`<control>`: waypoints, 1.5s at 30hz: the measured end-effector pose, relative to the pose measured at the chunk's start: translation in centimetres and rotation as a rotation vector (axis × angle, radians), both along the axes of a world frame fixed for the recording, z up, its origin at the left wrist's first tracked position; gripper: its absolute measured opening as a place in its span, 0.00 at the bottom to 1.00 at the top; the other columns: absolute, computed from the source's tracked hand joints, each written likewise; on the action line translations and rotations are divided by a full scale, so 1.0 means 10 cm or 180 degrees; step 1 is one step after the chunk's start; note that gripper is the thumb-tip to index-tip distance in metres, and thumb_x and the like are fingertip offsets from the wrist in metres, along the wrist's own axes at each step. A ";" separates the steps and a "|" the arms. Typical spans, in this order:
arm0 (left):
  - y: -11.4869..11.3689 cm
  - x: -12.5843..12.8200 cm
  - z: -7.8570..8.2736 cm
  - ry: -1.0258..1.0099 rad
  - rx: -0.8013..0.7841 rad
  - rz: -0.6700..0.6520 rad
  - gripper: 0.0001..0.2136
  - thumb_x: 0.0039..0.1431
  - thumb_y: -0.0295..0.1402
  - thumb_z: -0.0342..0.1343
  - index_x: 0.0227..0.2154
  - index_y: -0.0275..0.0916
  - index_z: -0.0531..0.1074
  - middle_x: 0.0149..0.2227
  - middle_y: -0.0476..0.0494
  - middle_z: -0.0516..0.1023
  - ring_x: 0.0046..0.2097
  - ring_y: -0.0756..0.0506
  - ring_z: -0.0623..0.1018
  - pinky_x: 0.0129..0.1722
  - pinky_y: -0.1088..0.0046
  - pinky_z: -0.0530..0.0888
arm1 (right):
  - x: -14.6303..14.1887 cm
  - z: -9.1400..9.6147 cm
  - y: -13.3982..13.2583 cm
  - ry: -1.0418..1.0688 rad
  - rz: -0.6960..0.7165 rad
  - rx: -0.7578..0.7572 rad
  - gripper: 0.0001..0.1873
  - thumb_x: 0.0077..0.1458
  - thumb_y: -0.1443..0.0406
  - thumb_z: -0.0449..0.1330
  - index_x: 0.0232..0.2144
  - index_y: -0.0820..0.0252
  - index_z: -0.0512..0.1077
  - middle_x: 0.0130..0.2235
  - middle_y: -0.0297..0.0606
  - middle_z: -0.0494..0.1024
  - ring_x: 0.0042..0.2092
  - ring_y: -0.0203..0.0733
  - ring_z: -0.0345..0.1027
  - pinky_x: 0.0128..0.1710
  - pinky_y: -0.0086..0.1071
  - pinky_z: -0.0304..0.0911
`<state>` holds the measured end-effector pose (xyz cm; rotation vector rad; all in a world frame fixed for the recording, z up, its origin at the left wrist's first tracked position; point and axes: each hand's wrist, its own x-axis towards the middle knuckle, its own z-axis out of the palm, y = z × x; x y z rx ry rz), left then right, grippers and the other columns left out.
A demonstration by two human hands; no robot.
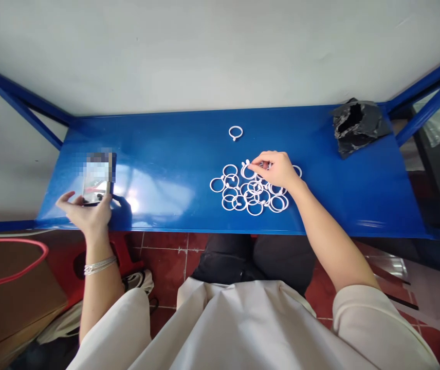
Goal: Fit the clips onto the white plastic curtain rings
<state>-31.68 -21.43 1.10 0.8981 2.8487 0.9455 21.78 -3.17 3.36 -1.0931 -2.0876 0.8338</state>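
1. Closest in, the left hand holds a phone up over the near edge of the blue worktop, fingers curled around its side, and there's a silver bracelet on that wrist!
2. Over to the right hand, fingers pinching a ring at the top of the pile, tips pressed together.
3. Right under that hand, a heap of white plastic rings sits overlapping in the middle of the worktop.
4. Just beyond, a lone ring lies well apart from the heap.
5. Far right corner now, a crumpled black plastic bag sits against the white wall.
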 end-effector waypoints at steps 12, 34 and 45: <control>1.17 2.02 0.53 -0.0495 0.1112 -0.3037 0.16 0.65 0.41 0.66 0.51 0.41 0.77 0.45 0.43 0.87 0.45 0.42 0.87 0.47 0.59 0.85 | 0.00 0.03 -0.03 0.0280 -0.0025 0.0028 0.16 0.66 0.52 0.68 0.32 0.54 0.85 0.36 0.42 0.87 0.33 0.46 0.76 0.37 0.43 0.72; 1.66 3.24 0.16 -0.1023 0.1454 -0.4401 0.09 0.64 0.31 0.59 0.39 0.38 0.85 0.33 0.44 0.87 0.32 0.50 0.80 0.34 0.74 0.77 | 0.01 -0.03 -0.04 0.0264 -0.0178 0.0250 0.21 0.70 0.49 0.65 0.30 0.55 0.79 0.34 0.39 0.86 0.36 0.46 0.77 0.47 0.44 0.65; 1.55 3.33 0.18 -0.1158 0.1416 -0.3933 0.08 0.59 0.30 0.59 0.34 0.38 0.85 0.29 0.47 0.85 0.30 0.50 0.80 0.31 0.75 0.74 | -0.10 -0.03 -0.08 0.0440 -0.0052 0.0130 0.26 0.68 0.45 0.61 0.25 0.53 0.65 0.28 0.38 0.81 0.31 0.43 0.69 0.45 0.42 0.63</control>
